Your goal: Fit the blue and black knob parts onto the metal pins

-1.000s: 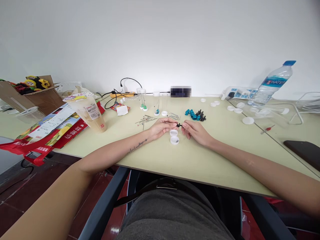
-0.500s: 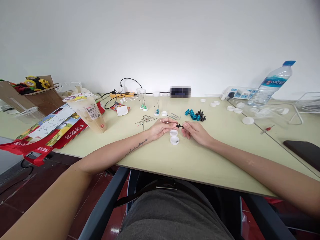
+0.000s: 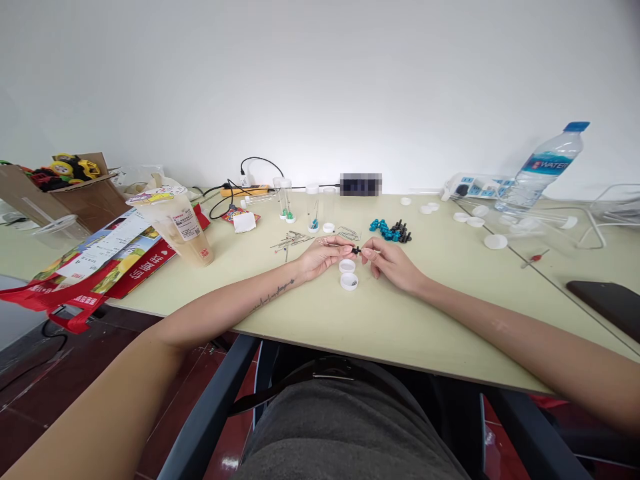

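Shifting slightly leftward since half a second ago, the right hand is now sitting closer to the left hand, which is staying almost where it was. Between the two hands, a small black plastic piece is being held just over the pale yellow-green tabletop. Its long axis is running sideways from left hand to right hand, roughly level, with the thicker part lying at the left fingertips and the thinner end pointing toward the right hand. Left thumb and forefinger are pinching its left end; a thin metal rod is also showing along that hand. Right thumb and forefinger are closing together at the other end, but I cannot tell whether they are gripping the piece or only touching it.

On the near side of the hands, two shallow round white caps, a farther one and a nearer one, are resting against or just beside each other, the nearer one containing small dark bits. Beyond the right hand, a cluster of teal plastic pieces is lying beside a pile of black plastic pieces. Loose thin metal pins are lying beyond the left forearm.
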Demonstrator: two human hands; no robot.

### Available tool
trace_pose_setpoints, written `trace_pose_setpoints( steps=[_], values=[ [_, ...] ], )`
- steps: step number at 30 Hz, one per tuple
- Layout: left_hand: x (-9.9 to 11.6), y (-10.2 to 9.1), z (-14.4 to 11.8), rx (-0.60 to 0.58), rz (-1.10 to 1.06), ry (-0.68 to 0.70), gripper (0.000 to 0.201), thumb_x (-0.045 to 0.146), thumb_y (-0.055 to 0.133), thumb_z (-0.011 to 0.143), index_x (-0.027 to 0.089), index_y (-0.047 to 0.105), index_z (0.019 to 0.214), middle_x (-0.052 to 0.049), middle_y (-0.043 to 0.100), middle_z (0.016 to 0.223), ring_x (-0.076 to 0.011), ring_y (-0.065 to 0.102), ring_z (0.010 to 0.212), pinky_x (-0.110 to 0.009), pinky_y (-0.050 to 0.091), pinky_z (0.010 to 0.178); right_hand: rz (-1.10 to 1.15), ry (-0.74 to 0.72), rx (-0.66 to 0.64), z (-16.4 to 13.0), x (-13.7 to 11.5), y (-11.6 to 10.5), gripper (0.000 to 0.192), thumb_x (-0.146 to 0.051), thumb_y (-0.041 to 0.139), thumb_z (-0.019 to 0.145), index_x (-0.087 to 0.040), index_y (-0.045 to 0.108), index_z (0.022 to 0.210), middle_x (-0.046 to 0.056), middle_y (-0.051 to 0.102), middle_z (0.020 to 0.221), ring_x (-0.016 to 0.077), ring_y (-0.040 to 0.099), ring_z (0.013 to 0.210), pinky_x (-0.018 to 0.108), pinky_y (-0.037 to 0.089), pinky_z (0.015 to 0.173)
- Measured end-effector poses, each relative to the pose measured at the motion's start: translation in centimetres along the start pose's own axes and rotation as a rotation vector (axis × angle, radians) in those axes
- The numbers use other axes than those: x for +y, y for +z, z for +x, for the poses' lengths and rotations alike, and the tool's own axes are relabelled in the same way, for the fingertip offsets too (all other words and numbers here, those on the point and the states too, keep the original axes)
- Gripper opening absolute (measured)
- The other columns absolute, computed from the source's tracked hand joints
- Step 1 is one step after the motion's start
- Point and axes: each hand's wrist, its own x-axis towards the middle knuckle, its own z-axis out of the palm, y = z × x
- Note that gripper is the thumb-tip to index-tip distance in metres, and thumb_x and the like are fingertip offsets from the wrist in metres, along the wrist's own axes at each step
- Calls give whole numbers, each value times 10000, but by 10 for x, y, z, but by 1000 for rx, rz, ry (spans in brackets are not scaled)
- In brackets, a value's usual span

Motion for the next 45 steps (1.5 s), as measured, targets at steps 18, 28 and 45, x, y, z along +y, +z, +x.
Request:
trace_pose_setpoints(
  steps=[18,28,45],
  values=[
    [-1,-1,0,24,-3,3,171,106,728,656,110,656,811,-34,667,809,-135,663,769,-323,474,894,-15,-2,20,0,2,1,317,-500,393,899,-209,517,872,-11,599,726,116,527,485,285,400,561],
    [-2,-2,1,10,-8,16,172,112,733,654,115,672,815,-28,672,810,-131,664,770,-315,471,908,-78,9,21,1,2,0,286,-481,423,888,-217,492,805,-44,524,514,150,524,486,291,379,563],
    [-1,-1,1,21,-24,0,172,96,728,654,112,668,814,-22,674,792,-133,669,759,-292,484,879,-24,3,36,1,2,0,242,-456,488,866,-216,493,839,-45,545,564,134,525,468,277,383,533]
  ],
)
